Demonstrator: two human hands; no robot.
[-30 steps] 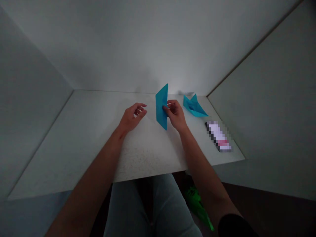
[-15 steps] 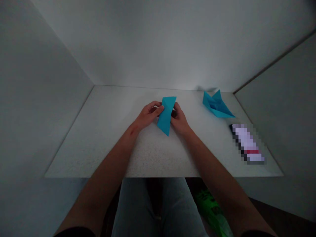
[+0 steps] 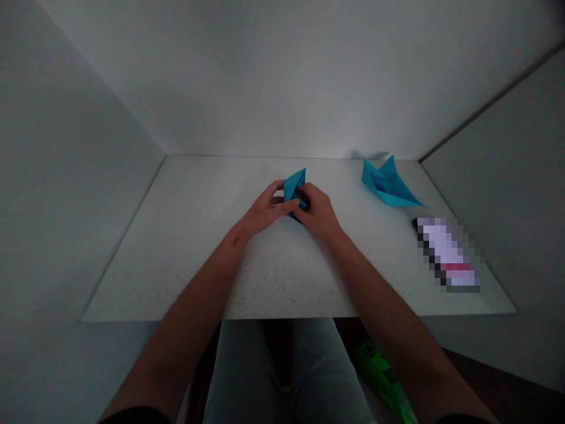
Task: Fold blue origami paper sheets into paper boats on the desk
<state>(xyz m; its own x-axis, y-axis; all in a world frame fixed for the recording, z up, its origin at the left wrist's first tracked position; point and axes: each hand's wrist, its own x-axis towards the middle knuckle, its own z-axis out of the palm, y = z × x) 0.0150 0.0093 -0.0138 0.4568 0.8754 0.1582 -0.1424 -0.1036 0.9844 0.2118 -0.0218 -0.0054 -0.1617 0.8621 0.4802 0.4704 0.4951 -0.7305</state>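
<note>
From where I stand, the folded blue paper [image 3: 291,184] is over the middle of the counter [image 3: 273,282], caught between the person's two hands. The step in hand looks to me like spreading its folds apart: a pocket gapes on the side facing the right hand [image 3: 321,211]. I'd say the next move calls for light, even pressure, the walls eased outward without creasing or tearing them.

The left hand [image 3: 265,209] grips the paper from its left, fingers at the far side, thumb laid across the near edge. The right hand is curled, its fingertips at the opening and its thumb close to the other; exactly what it pinches I can't tell. Both forearms come in over the counter's front edge and slant towards each other. Whether the paper's lower tip touches the counter is hidden from me. Well off to the right sits another blue folded piece [image 3: 388,185], its points upright
</note>
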